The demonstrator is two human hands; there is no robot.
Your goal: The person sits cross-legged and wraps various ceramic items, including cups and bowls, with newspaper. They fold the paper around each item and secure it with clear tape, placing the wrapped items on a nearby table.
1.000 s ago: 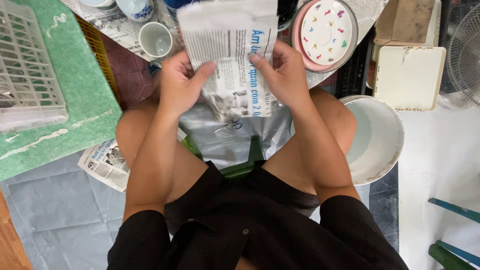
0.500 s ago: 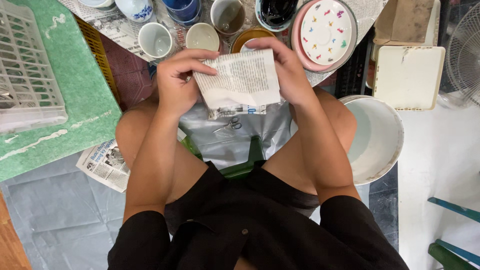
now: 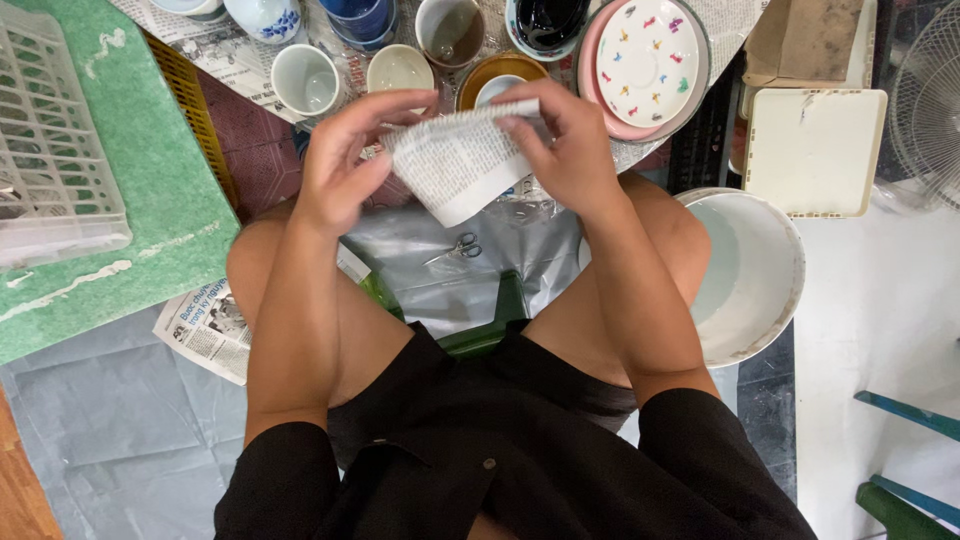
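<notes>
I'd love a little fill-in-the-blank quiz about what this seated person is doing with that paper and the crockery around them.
1. Both the left hand and the right hand hold a folded piece of printed ____.
2. On the grey plastic sheet between the knees lies a small pair of ____.
3. The white plate with small coloured motifs rests on a rim of ____ colour.
4. The large round white basin stands beside the person's ____ knee.

Missing words: newspaper; scissors; pink; right

Upper right of centre, a pink-rimmed white plate [image 3: 652, 62] carries small multicoloured motifs. The newspaper wrap [image 3: 460, 160] is grey-white with black print. At left, a green mat [image 3: 150, 190]; top, a blue-patterned white cup [image 3: 264, 18].
</notes>
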